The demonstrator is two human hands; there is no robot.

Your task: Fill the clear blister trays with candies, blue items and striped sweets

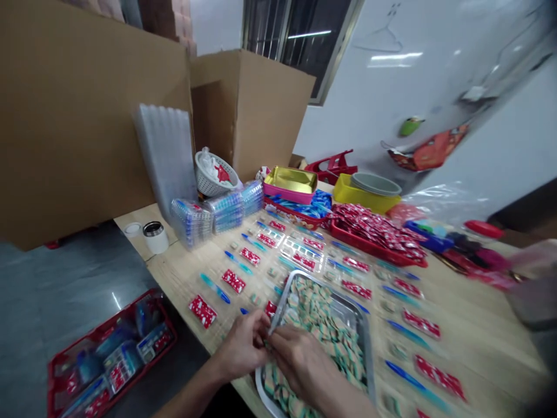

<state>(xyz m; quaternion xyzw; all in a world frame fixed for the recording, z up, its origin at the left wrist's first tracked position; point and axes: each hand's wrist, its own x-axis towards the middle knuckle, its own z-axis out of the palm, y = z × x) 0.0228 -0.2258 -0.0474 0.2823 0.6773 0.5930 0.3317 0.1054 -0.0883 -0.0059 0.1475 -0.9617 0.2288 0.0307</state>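
Observation:
My left hand (243,343) and my right hand (305,355) meet over the left edge of a metal tray (346,309). Their fingers are pinched together, and whatever sits between the fingertips is too small and hidden to name. Small flat tan-and-green pieces (311,302) fill most of the tray. Around it lie rows of clear plastic packs, each with a blue pen-like stick (215,288) and a red packet with white spots (202,311). Some packs also hold a small tan-and-green piece. Blur softens the details.
Stacked clear packs (226,210) and a white basket (213,180) stand at the back left. Behind the rows are a red tray of spotted packets (376,235) and a yellow bin (368,197). A white jar (155,238) stands near the left edge; a red crate (113,354) is below.

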